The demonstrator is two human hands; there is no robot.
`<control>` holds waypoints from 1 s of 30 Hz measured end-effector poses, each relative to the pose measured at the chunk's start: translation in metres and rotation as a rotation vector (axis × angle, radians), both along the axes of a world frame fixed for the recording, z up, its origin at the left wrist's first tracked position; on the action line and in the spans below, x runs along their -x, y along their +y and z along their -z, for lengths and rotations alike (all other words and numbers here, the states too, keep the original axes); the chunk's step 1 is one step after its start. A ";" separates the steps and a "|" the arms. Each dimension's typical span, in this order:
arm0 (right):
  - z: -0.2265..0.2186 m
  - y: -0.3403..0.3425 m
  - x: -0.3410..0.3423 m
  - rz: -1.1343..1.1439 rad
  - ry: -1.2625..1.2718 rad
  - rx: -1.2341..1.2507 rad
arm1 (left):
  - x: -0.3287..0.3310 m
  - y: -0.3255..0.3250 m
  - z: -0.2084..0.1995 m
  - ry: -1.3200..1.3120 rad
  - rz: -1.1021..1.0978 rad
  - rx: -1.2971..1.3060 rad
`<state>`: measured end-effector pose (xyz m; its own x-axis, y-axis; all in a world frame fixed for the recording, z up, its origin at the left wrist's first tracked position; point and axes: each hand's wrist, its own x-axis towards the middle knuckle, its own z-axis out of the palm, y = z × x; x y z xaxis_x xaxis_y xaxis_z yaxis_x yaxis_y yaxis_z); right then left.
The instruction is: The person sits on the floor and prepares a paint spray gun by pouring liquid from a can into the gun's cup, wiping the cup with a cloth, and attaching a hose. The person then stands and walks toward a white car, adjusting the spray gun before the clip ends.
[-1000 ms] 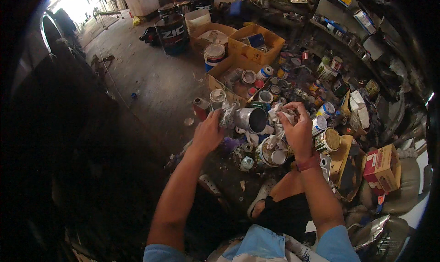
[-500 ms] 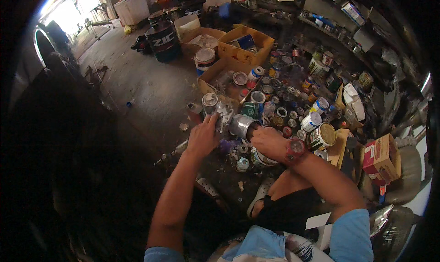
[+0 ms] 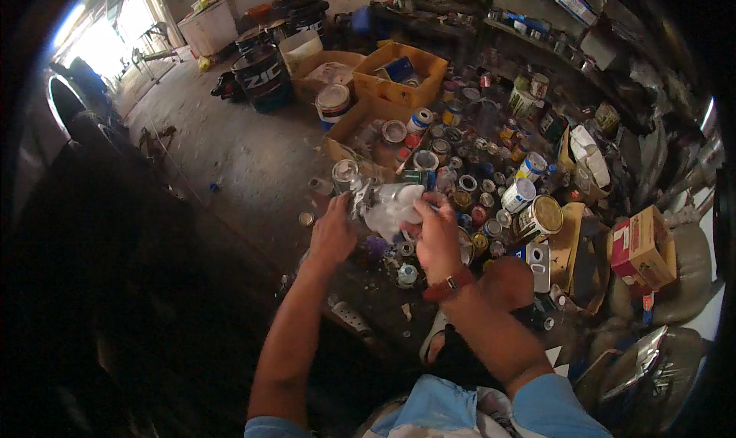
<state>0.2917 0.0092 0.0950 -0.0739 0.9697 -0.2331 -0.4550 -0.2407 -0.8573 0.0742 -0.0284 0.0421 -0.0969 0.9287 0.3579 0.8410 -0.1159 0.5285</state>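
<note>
My right hand (image 3: 437,235) is closed on a crumpled white wad (image 3: 395,214), which looks like cloth or thin plastic and is blurred by motion. Part of a silver can shows behind that wad. My left hand (image 3: 333,235) has its fingers bent against a crumpled silver-grey sheet (image 3: 359,195), beside the wad; its fingertips are partly hidden. Just beyond the left hand stands an open tin (image 3: 345,171) with a pale rim. A small round tin (image 3: 307,219) sits on the floor to its left.
Many paint tins crowd the floor to the right, among them a large tin with a tan lid (image 3: 543,214). A yellow carton (image 3: 402,74) and an open cardboard box (image 3: 360,143) stand beyond. A red and brown box (image 3: 642,246) lies at right, a black drum (image 3: 262,78) at far left.
My right hand has come out of the silver can's mouth and now holds the white wad in front of it. The left hand stays near the silver-grey sheet, and the view has shifted slightly.
</note>
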 end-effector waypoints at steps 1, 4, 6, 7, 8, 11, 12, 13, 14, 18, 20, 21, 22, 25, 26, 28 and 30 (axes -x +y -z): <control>0.002 0.000 0.006 0.075 0.128 0.034 | -0.001 0.001 0.002 0.010 -0.007 0.007; 0.006 0.004 0.013 0.091 0.362 0.098 | -0.003 0.003 0.004 0.028 -0.034 0.016; 0.008 0.009 0.014 0.004 0.447 0.096 | -0.002 0.003 0.003 0.011 -0.062 0.054; 0.007 0.012 0.014 -0.040 0.399 0.079 | -0.001 0.003 0.002 0.001 -0.045 0.030; 0.006 0.014 0.014 -0.098 0.394 0.077 | -0.001 0.002 0.000 -0.023 -0.034 0.051; -0.002 0.016 0.015 -0.250 0.300 0.092 | -0.001 -0.001 -0.003 -0.036 0.014 0.117; -0.006 0.016 0.015 -0.293 0.271 0.120 | -0.001 -0.001 -0.004 -0.034 0.035 0.110; -0.010 0.015 0.014 -0.371 0.133 0.059 | -0.001 -0.002 -0.005 -0.009 0.028 0.096; -0.016 0.015 0.011 -0.445 0.010 0.017 | -0.001 -0.003 -0.005 0.012 0.022 0.051; -0.031 0.027 -0.007 -0.835 -1.243 -0.715 | 0.005 -0.004 -0.005 -0.056 -0.016 0.007; -0.028 0.024 -0.019 -0.774 -1.434 -1.131 | 0.007 -0.004 -0.006 -0.034 -0.038 0.018; -0.026 0.026 -0.023 -0.787 -1.548 -1.274 | 0.008 -0.004 -0.006 -0.026 -0.061 0.031; -0.023 0.029 -0.025 -0.824 -1.684 -1.388 | 0.008 -0.003 -0.006 -0.033 -0.030 0.028; -0.015 0.047 -0.021 -0.875 -1.783 -1.422 | 0.006 -0.001 -0.007 -0.053 0.000 0.028; -0.013 0.048 -0.021 -0.874 -1.749 -1.386 | 0.005 -0.001 -0.007 -0.055 -0.004 0.012; -0.011 0.050 -0.021 -0.893 -1.724 -1.245 | 0.005 0.000 -0.006 -0.078 -0.016 0.002; -0.016 0.048 -0.024 -0.861 -1.504 -1.178 | 0.006 0.000 -0.006 -0.121 -0.037 0.003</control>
